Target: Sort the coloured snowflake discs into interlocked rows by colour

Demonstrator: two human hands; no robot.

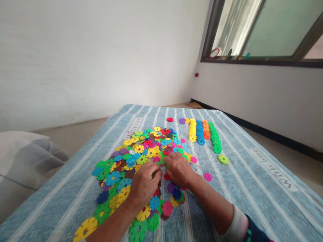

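Two hands, the left hand [143, 185] and the right hand [178, 169], curve down close together on the pile of plastic discs [136, 158]; I cannot tell if either grip holds one. Four colour rows of discs [202, 132] lie beyond, on the striped mattress [234, 188].

Dark navy sleeve [255, 231] — speckled, pale knit cuff [236, 223] — pink-tinged
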